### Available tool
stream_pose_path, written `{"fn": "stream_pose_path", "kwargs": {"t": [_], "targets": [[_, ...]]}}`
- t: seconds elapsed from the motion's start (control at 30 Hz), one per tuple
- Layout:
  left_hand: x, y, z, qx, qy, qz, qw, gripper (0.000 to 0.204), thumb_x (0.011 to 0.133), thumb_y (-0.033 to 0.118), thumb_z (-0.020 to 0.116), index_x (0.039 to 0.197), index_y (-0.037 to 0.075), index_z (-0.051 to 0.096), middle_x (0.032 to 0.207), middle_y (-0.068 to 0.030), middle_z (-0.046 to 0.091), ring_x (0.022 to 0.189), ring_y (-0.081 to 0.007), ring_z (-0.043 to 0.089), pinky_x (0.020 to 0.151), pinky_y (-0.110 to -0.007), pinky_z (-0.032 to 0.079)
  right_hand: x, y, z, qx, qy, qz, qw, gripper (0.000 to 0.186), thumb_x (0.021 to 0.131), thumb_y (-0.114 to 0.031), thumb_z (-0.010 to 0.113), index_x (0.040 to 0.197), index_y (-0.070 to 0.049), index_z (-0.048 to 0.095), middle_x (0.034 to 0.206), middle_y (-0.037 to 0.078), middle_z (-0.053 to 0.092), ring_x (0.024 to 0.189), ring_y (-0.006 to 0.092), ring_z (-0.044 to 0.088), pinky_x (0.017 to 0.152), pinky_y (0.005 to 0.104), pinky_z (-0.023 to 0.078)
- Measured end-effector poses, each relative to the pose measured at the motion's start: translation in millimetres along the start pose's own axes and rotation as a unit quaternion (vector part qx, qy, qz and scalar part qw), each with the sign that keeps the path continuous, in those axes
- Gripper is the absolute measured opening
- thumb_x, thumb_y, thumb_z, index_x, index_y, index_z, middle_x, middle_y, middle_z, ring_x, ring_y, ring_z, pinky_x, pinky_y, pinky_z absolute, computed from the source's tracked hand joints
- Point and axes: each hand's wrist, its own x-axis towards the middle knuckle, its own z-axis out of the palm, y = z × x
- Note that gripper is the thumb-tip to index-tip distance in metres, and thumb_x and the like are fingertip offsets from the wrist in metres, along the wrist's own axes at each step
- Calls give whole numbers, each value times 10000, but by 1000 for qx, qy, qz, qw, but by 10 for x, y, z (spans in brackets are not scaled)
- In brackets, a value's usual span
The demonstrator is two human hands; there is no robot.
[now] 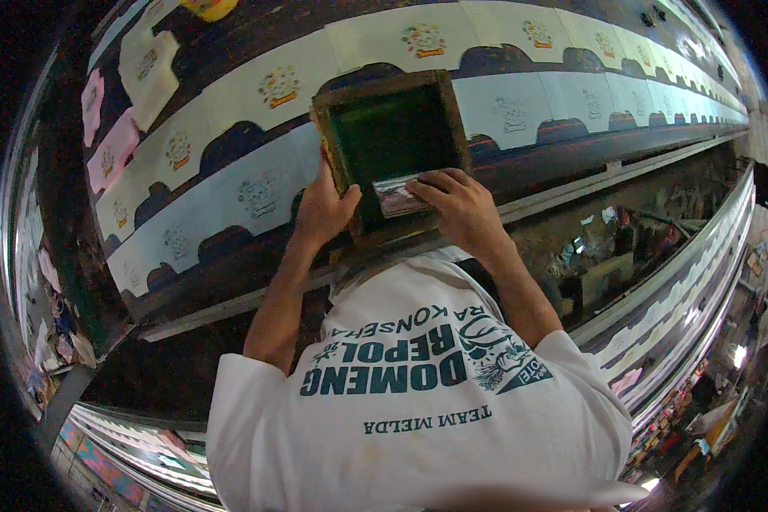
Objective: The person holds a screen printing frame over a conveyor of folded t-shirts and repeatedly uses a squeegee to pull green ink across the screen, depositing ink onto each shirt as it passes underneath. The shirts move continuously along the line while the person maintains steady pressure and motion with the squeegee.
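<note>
Nearest the camera: a white T-shirt (418, 401) with dark green print fills the lower middle, both forearms rising from it toward a long dark table (555, 162).

Left hand (322, 209): clasped on the left rail of a wooden printing frame (390, 145), thumb against the inner edge, fingers wrapped behind. Firm hold.

Right hand (461, 205): pressed down on a squeegee (398, 198) at the near end of the frame, fingers curled over its top, gripping it. The blade sits inside the frame, on the green mesh (392, 132).

The frame lies flat on the table, over one of the pale blue shirt pieces (256, 196) in the near row.

Beyond: a second row of cream shirt pieces (282, 85), each with an orange and green print, running off to the right. Pink pieces (111, 154) at the far left end. A yellow tub (209, 8) at the top edge, partly cut off.
</note>
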Motion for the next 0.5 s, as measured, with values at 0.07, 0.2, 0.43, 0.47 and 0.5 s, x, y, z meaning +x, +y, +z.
{"fn": "stream_pose_path", "kwargs": {"t": [0.07,0.2,0.43,0.47,0.5], "targets": [[48,165,106,-23,9,28,999,814,950,263,716,1608,-44,348,1263,-319,746,1121,-517,742,1011,-568,586,-76,192,-143,11,-3,7,1000,576,774,-69,779,1338,-182,749,1341,63,733,1261,329,675,1070,465,585],[333,662,590,-31,28,55,998,803,948,273,720,1591,-46,359,1262,-311,749,1130,-507,744,1005,-562,589,-234,777,-478,7,11,4,1000,573,781,-56,759,1341,-176,749,1355,71,728,1279,335,670,1079,474,579],[820,1349,1405,-38,-10,11,999,735,963,311,735,1548,-28,446,1335,-287,724,1202,-494,715,1048,-553,557,-587,1760,-910,-1,29,12,1000,559,787,-78,756,1338,-171,745,1345,80,724,1269,348,665,1085,476,572],[844,1396,1468,-59,0,23,998,705,969,326,746,1524,-24,486,1365,-279,711,1231,-486,704,1066,-547,544,-611,1825,-929,4,29,10,1000,557,788,-75,755,1337,-169,744,1342,80,722,1267,346,665,1084,475,572],[862,1433,1516,-55,8,19,998,695,966,320,747,1520,-13,493,1355,-268,718,1227,-474,709,1065,-540,545,-626,1886,-948,9,28,8,1000,555,789,-72,754,1336,-166,743,1338,81,721,1266,344,664,1084,473,572]]}}
